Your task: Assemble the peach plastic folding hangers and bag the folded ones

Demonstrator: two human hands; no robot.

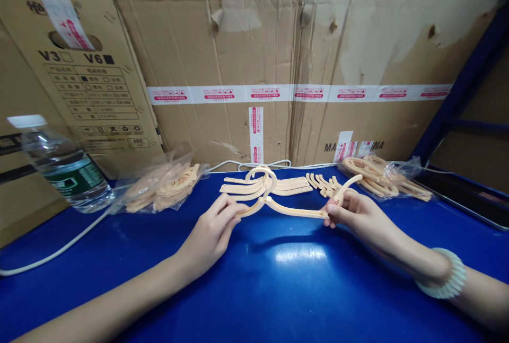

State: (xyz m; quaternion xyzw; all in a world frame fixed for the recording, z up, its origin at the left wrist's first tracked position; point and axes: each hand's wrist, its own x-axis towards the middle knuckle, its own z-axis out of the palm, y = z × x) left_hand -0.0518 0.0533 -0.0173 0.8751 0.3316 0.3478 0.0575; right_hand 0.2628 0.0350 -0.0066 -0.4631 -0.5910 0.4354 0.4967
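Above the blue table, a beige plastic clothes hanger [296, 210] hangs between my two hands, its hook upward. My left hand [214, 226] is closed, pinching the end of the hanger's left arm. At the other end, my right hand [353, 213] is closed on the right arm's tip and a short curved beige piece [350, 180], which slants up out of the fingers. Whether that piece is joined to the hanger is hidden by the fingers. Just behind lie several stacked hanger arms [292, 186] and a group of small curved pieces [321, 181].
Clear bags of beige hanger parts lie at left [175, 186] and right [371, 173]. A water bottle [73, 173] stands far left beside a white cable [75, 242]. A dark phone-like slab [469, 202] lies at right. Cardboard [222, 56] walls the back of the blue table [254, 300].
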